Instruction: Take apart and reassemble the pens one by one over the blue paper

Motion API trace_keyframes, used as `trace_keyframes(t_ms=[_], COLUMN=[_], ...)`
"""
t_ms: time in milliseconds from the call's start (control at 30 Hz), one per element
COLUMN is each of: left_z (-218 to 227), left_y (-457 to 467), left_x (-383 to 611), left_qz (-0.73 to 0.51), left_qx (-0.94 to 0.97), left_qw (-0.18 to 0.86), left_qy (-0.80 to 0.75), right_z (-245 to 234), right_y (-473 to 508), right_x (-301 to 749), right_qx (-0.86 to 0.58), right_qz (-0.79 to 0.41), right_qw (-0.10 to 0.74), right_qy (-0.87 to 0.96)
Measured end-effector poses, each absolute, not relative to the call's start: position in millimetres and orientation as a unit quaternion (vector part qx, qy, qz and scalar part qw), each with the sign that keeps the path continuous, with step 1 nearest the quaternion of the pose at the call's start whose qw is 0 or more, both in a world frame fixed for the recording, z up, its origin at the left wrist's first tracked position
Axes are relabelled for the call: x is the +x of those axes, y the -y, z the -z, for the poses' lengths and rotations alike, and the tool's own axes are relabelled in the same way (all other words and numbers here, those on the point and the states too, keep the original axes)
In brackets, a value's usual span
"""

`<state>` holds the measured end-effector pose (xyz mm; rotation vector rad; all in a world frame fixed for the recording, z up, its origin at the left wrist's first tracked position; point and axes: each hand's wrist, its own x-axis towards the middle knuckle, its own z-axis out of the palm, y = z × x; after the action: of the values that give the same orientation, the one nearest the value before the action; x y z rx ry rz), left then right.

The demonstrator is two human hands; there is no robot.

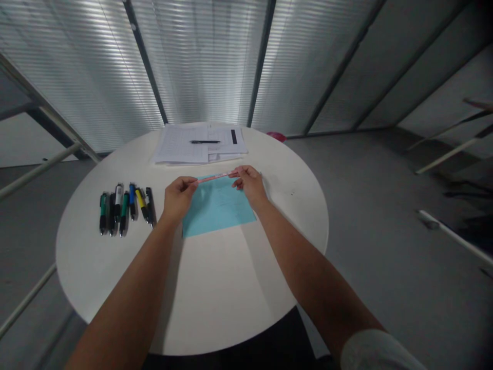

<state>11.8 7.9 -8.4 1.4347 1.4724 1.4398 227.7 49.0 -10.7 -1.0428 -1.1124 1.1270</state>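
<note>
My left hand [179, 198] and my right hand [250, 184] pinch the two ends of a slim pink pen [214, 177], which is held level. Directly below the pen lies a light blue sheet of paper [217, 209] on the white round table [215, 288], partly shaded by my hands. Left of my left hand, several pens with coloured barrels [125, 208] lie side by side, close to but apart from that hand.
A stack of printed papers [200, 145] with a black pen [205, 142] on top lies at the table's far side. A red object [276, 136] shows behind the far rim. Metal rails stand around the table on a grey floor.
</note>
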Motion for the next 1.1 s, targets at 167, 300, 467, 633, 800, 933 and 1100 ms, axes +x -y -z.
trace_keyframes(t_ms=[167, 300, 467, 633, 800, 933, 1100], left_z=[5.2, 3.7, 5.7, 8.0, 4.6, 3.9, 8.9], left_y=[-7.8, -8.6, -10.1, -11.0, -9.9, -10.2, -12.6], left_x=[12.2, 12.7, 12.9, 13.3, 15.3, 15.7, 13.9], left_qz=[-0.584, -0.61, -0.628, -0.63, -0.616, -0.608, -0.61], left_qx=[0.505, 0.471, 0.448, 0.437, 0.444, 0.441, 0.446], left_qw=[0.352, 0.394, 0.446, 0.472, 0.484, 0.489, 0.49], left_qy=[-0.53, -0.501, -0.455, -0.434, -0.435, -0.444, -0.435], right_z=[8.4, 6.1, 6.5, 7.9, 8.2, 9.4, 10.2], right_y=[-49.0, -48.4, -48.3, -48.7, -49.3, -50.1, -50.5], right_x=[228.7, 229.3, 229.7, 230.5, 231.1, 233.0, 234.4], right_qx=[-0.449, -0.458, -0.462, -0.46, -0.464, -0.45, -0.439], right_qz=[-0.507, -0.511, -0.508, -0.505, -0.5, -0.514, -0.524], right_qw=[0.576, 0.566, 0.565, 0.563, 0.564, 0.568, 0.569], right_qy=[0.458, 0.457, 0.456, 0.465, 0.466, 0.459, 0.456])
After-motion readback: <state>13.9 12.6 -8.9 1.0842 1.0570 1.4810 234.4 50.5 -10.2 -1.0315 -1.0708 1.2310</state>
